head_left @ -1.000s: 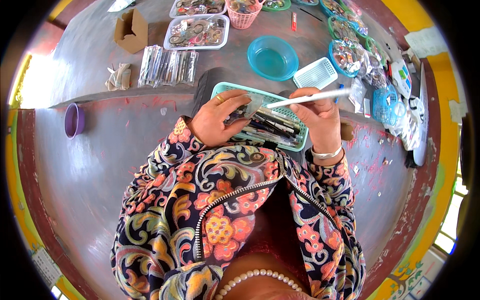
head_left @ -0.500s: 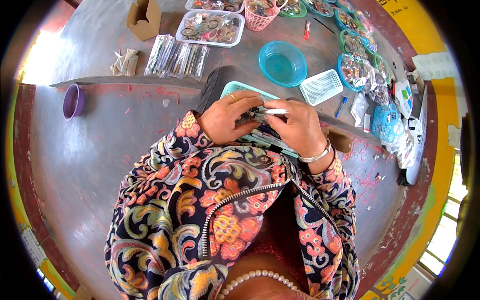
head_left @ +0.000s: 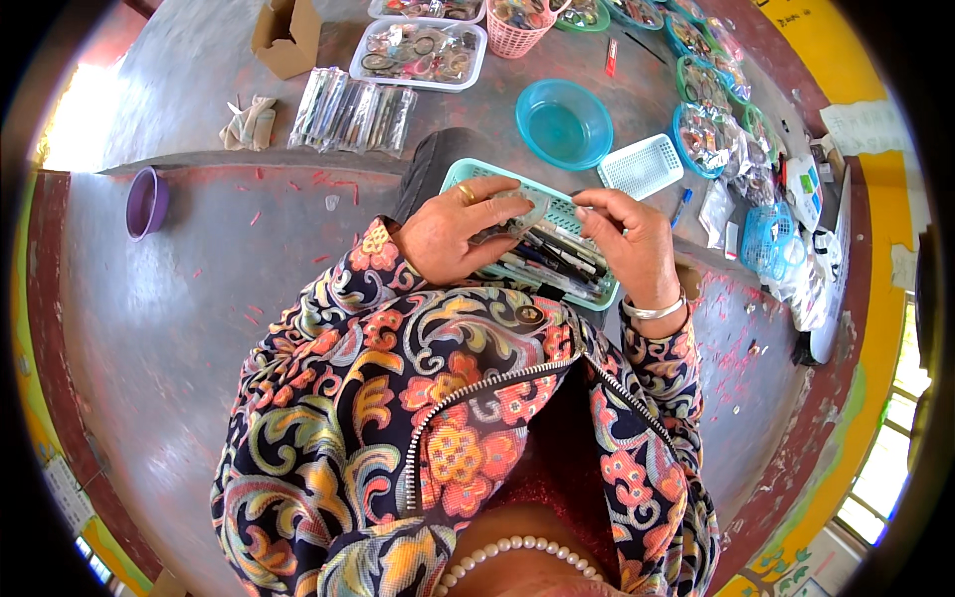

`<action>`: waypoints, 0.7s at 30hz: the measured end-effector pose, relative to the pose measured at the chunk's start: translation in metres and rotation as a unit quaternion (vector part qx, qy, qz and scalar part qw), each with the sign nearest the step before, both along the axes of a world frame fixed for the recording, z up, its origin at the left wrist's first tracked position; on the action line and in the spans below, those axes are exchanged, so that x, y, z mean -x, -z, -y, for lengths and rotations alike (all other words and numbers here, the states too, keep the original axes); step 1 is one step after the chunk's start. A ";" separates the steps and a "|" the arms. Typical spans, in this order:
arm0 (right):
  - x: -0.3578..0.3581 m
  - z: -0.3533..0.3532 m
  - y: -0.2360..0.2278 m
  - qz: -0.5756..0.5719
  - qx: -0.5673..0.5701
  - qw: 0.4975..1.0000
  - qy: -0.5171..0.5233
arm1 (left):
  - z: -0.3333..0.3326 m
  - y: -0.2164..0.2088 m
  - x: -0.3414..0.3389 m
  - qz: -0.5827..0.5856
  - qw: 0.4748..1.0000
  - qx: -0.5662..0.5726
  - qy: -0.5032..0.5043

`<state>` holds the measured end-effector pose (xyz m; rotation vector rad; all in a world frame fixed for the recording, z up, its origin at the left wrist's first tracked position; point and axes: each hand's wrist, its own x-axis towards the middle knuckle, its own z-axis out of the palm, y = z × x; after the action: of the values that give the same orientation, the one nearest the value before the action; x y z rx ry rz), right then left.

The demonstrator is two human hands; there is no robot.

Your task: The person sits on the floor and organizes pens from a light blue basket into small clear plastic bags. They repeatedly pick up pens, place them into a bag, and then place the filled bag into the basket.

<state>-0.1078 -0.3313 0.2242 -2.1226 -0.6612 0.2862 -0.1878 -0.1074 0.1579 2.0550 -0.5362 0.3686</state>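
My left hand (head_left: 460,229), with a ring on one finger, is closed on a clear plastic bag (head_left: 519,213). What lies inside the bag is hard to make out. Below it, a mint-green slotted basket (head_left: 554,195) rests at my lap. Several pens (head_left: 569,261), white, black and grey, lie together in the basket. Over the basket's right end is my right hand (head_left: 637,244), its thumb and forefinger apart and nothing visible between them. A silver bangle circles that wrist.
Beyond the basket stand a blue basin (head_left: 563,124) and a pale slotted tray (head_left: 640,167). Bagged pens (head_left: 350,114), gloves (head_left: 249,125) and a cardboard box (head_left: 286,38) lie at the far left. Bowls of bagged items (head_left: 701,139) line the right. A purple basin (head_left: 147,204) is at the left.
My right hand has moved right, away from the left, and the white pen-like thing no longer shows in its fingers. More of the basket and its pens is uncovered.
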 end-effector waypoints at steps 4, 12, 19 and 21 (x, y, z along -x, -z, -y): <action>-0.009 0.025 0.034 0.025 0.047 0.998 0.013 | -0.002 0.002 -0.001 0.017 0.999 -0.001 0.031; -0.007 0.048 0.101 0.145 0.245 0.957 -0.048 | -0.001 0.005 -0.002 -0.001 0.999 0.029 0.030; -0.008 0.040 0.109 0.169 0.272 0.946 -0.058 | 0.000 0.006 -0.004 0.012 1.000 0.023 0.017; -0.008 0.040 0.108 0.162 0.268 0.948 -0.055 | 0.000 0.005 -0.005 0.023 1.000 0.014 0.014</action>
<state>-0.0996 -0.3714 0.1158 -2.6926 -0.9807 0.1925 -0.1832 -0.1074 0.1533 2.0136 -0.5846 0.4053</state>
